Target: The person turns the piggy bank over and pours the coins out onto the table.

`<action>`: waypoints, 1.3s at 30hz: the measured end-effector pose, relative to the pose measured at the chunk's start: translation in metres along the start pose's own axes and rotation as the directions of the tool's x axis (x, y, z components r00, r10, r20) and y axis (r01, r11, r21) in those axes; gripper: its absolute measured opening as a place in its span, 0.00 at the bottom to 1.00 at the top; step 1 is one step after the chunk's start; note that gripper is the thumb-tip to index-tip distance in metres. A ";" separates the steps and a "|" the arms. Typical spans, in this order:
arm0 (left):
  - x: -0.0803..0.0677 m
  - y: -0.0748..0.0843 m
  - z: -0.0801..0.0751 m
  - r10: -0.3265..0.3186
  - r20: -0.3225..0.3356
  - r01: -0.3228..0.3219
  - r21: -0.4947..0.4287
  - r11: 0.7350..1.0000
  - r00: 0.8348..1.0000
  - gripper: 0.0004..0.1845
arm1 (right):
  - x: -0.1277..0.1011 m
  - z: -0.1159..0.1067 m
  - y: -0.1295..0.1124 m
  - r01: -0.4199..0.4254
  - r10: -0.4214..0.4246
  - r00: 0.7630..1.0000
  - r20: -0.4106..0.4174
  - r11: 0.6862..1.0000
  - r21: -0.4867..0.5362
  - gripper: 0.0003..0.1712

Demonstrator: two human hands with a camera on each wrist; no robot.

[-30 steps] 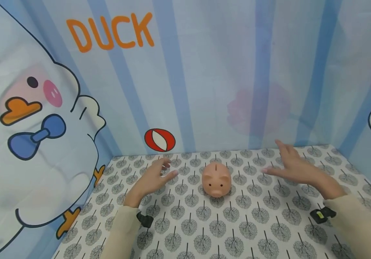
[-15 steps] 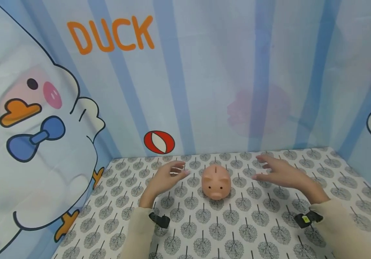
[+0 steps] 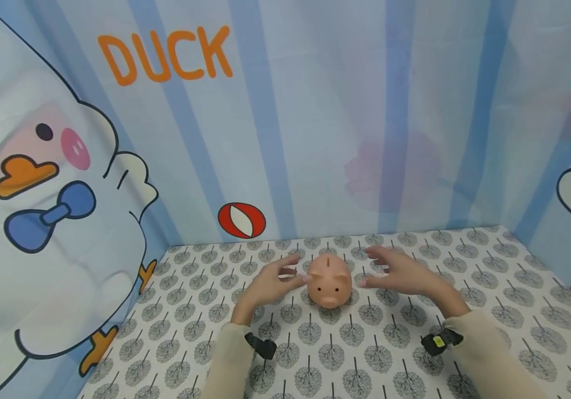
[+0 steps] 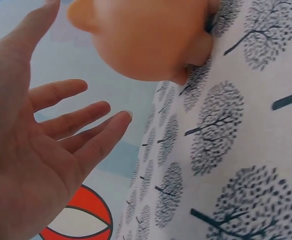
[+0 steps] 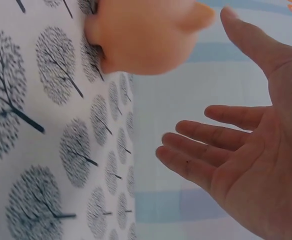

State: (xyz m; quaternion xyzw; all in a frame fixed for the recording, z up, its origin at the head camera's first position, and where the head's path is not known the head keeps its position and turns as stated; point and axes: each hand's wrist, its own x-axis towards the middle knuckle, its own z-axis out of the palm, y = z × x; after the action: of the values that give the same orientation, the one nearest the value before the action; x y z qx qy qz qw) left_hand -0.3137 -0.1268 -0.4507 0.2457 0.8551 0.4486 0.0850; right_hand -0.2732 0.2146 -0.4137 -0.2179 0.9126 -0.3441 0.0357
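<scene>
An orange-pink piggy bank [image 3: 330, 281] stands on the patterned cloth, its snout toward me and a coin slot on its back. Close at its left side is my left hand [image 3: 274, 281], fingers spread and thumb tip overlapping the pig's edge in the head view. On the other side my right hand [image 3: 401, 270] faces it with a small gap, thumb and fingers apart. Each wrist view shows a bare palm beside the pig's rounded body; the left hand [image 4: 40, 135] and right hand [image 5: 256, 145] hold nothing.
A white cloth with grey tree prints [image 3: 176, 332] covers the table. Behind it hangs a blue striped curtain [image 3: 315, 111] with a printed duck [image 3: 66, 266] at left and a red-and-white printed ball [image 3: 241, 220].
Both hands have moved inward from either side toward the piggy bank, the right hand travelling farther. The piggy bank stays in place on the cloth.
</scene>
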 end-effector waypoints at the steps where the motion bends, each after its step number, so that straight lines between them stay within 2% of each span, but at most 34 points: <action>1: 0.001 -0.001 0.002 0.000 0.014 0.000 -0.011 1.000 1.000 0.42 | 0.001 0.002 0.000 -0.005 0.005 1.000 0.003 1.000 -0.004 0.54; 7: 0.006 0.000 0.013 -0.013 0.047 0.013 -0.005 1.000 0.999 0.48 | 0.008 0.013 0.003 0.009 -0.009 1.000 0.002 1.000 -0.012 0.59; 13: 0.010 0.004 0.022 -0.008 0.050 0.006 0.047 0.999 0.999 0.50 | 0.016 0.024 0.005 0.010 -0.013 0.999 0.030 0.996 0.088 0.59; 16: 0.013 0.004 0.027 -0.025 0.060 0.022 0.045 0.999 0.998 0.51 | 0.020 0.030 0.004 -0.002 -0.003 0.999 0.046 0.993 0.116 0.60; 27: 0.019 -0.001 0.034 -0.021 0.083 0.027 -0.074 0.997 0.996 0.53 | 0.029 0.047 0.003 0.003 -0.011 0.999 0.048 0.987 0.162 0.59; 39: 0.019 -0.007 0.034 -0.020 0.072 0.028 -0.116 0.993 0.997 0.53 | 0.033 0.053 0.001 -0.012 0.006 0.999 0.033 0.979 0.205 0.59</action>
State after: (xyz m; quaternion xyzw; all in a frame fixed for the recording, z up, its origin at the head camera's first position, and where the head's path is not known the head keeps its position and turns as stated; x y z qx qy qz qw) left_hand -0.3199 -0.0962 -0.4746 0.2457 0.8268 0.4877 0.1346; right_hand -0.2923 0.1686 -0.4513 -0.2144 0.8725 -0.4328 0.0742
